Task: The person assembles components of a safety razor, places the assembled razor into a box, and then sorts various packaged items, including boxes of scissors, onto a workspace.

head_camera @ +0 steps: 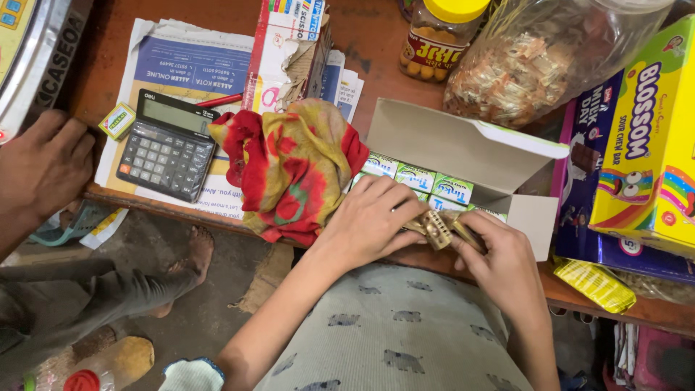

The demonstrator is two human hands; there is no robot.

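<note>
1. The left hand (pixel 373 221) is curled over one end of a small brass-coloured padlock (pixel 438 228), fingers folded down on it so the grip is closed around the metal.
2. The right hand (pixel 503 261) meets it from the other side, thumb and fingers pinched on the same padlock; this grip is also closed, with no gap showing.
3. The padlock sits between both hands at the near edge of the desk (pixel 369 43), just in front of an open white carton (pixel 463 148) filled with small green-and-white boxes (pixel 413 176).
4. Just left of the left hand lies a crumpled red, yellow and green cloth (pixel 293 166), touching the carton's side.
5. Further left on the wooden desk are a black calculator (pixel 166 145) resting on a printed paper sheet, a red pen (pixel 217 101) and a small green packet (pixel 118 120).
6. At the far edge stand a yellow-lidded jar (pixel 438 36) and a clear plastic bag of snacks (pixel 539 58); colourful sweet boxes (pixel 637 159) fill the right side.
7. Another person's hand (pixel 43 163) rests at the desk's left edge, with their bare foot (pixel 195 253) on the floor below.
8. The padlock's shackle and body are mostly covered by fingers, so its exact shape is hard to make out.
</note>
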